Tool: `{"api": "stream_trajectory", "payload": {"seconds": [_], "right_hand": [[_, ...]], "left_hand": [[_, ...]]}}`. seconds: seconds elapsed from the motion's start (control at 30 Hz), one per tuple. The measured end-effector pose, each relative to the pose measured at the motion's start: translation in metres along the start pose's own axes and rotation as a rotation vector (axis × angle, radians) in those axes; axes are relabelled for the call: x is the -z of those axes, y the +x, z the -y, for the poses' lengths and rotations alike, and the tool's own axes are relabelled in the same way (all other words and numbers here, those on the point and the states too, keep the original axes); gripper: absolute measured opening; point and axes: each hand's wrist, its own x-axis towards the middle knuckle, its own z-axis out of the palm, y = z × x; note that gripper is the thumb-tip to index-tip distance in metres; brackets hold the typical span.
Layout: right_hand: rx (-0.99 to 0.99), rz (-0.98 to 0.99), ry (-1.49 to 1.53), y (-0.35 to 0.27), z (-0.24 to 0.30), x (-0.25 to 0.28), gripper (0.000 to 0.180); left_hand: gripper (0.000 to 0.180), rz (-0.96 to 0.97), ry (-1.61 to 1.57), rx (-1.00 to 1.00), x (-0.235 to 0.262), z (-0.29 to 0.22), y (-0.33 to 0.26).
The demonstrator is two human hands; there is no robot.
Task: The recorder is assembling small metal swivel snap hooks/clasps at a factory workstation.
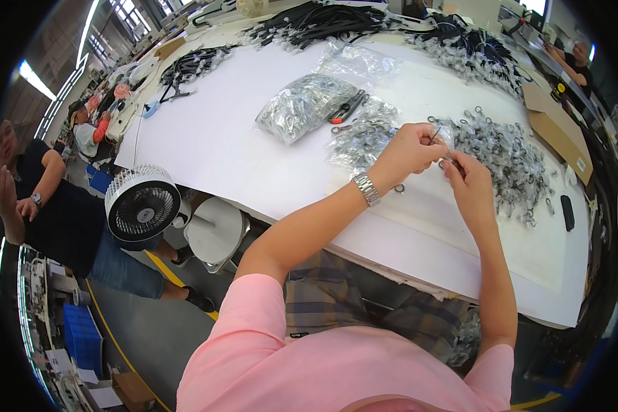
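Over the white table, my left hand (410,151) and my right hand (471,180) meet, both with fingers pinched together. A thin dark piece (434,135) sticks up at the left fingertips, and a bit of clear plastic shows between the hands. What exactly they hold is too small to tell. Just right of them spreads a large heap of small metal hooks (505,161) in clear wrapping. To the left, more metal fittings (364,137) lie beside a full clear plastic bag (305,103). A black and red cutter-like tool (348,107) rests against that bag.
Black straps with wrapped fittings (316,24) lie along the table's far side. A cardboard box (556,130) and a black object (568,213) are at the right. At the left stand a fan (144,206), a round stool (216,230) and a person (69,206).
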Motion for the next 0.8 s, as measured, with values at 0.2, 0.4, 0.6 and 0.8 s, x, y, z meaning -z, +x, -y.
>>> {"api": "stream_trajectory", "payload": {"seconds": [0.2,0.4,0.6,0.8], "right_hand": [[0.195,-0.141,-0.221,-0.001,0.002,-0.004,0.015],[0.134,-0.140,-0.122,0.004,0.002,0.002,0.016],[0.061,-0.100,-0.038,0.002,0.001,0.005,0.018],[0.073,-0.072,-0.051,0.003,0.000,0.002,0.020]], "left_hand": [[0.014,-0.012,0.015,0.004,0.002,0.001,-0.001],[0.019,-0.021,-0.043,0.083,0.005,-0.006,0.001],[0.028,-0.152,-0.008,-0.021,0.018,-0.011,-0.001],[0.045,-0.491,0.590,-0.493,0.075,-0.071,0.042]]}}
